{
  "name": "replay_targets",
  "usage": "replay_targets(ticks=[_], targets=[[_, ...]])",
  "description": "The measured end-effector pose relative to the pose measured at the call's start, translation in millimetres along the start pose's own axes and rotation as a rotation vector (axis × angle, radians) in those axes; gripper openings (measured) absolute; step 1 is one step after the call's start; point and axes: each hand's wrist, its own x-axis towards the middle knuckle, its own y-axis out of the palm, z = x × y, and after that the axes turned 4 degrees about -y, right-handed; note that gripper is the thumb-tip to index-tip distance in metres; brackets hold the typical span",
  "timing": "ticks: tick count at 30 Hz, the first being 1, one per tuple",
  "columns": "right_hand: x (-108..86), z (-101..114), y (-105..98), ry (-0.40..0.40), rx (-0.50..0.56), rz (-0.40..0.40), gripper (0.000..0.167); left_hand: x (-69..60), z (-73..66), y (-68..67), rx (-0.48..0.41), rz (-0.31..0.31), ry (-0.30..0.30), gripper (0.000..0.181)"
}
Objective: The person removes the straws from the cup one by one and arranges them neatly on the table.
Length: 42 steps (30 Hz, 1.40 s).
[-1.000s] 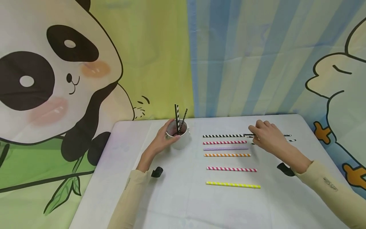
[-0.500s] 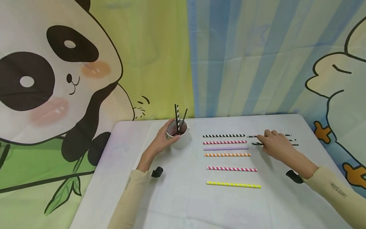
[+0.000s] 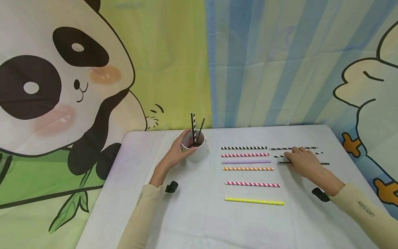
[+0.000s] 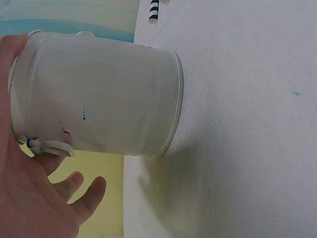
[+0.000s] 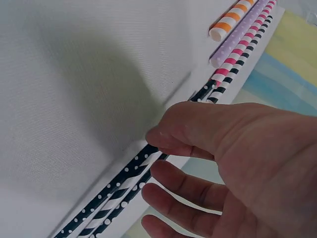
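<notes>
My left hand (image 3: 176, 152) grips the rim of a white metal bucket (image 3: 199, 155), which stands upright near the table's back edge. Several black and black-and-white paper straws (image 3: 193, 129) lean inside it. In the left wrist view, the bucket's outer wall (image 4: 99, 94) and handle hinge show beside the hand. My right hand (image 3: 304, 162) pinches a black straw with white dots (image 5: 124, 171) between thumb and index finger, low at the tabletop. Behind it lie a black-and-white striped straw (image 5: 103, 214) and another black dotted straw (image 3: 311, 148); the hand partly covers them.
Left of the right hand, straws lie in a column: black-striped (image 3: 244, 148), pink-striped (image 3: 245, 155), lilac (image 3: 245, 162), orange-striped (image 3: 247, 169), another pink-striped (image 3: 252, 184) and yellow (image 3: 254, 201). A white cloth covers the table (image 3: 199, 221). Behind hangs a printed curtain (image 3: 174, 69).
My right hand has moved right, then slightly toward the table's front, bringing the black dotted straw from the back rows to a spot before the striped one. The left hand stays on the bucket.
</notes>
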Motion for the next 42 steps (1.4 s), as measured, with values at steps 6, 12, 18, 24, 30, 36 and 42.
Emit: replay_targets(ticks=[6, 12, 18, 24, 30, 36, 42], targets=[[1.4, 1, 2, 0.014, 0.003, 0.028, 0.011, 0.7, -0.9, 0.5, 0.013, 0.001, -0.01, 0.084], [2.6, 2, 3, 0.034, 0.012, 0.055, 0.011, 0.6, 0.5, 0.2, 0.03, -0.003, -0.019, 0.085], [3.9, 4, -8, 0.029, 0.042, 0.066, 0.017, -0.1, 2.3, 0.2, 0.041, -0.008, -0.028, 0.083], [16.0, 11, -28, 0.029, 0.108, 0.094, 0.017, 0.5, 1.5, 0.2, 0.036, -0.005, 0.0, 0.083], [34.4, 20, -42, 0.022, 0.292, 0.103, 0.017, 0.9, 0.2, 0.2, 0.03, -0.004, 0.0, 0.084], [49.2, 38, -51, 0.065, 0.546, -0.014, 0.023, -1.3, -0.8, 0.0, 0.036, -0.001, -0.017, 0.084], [64.9, 57, -55, 0.098, 0.764, -0.103, 0.033, -1.7, -1.2, 0.3, 0.023, -0.005, -0.006, 0.083]])
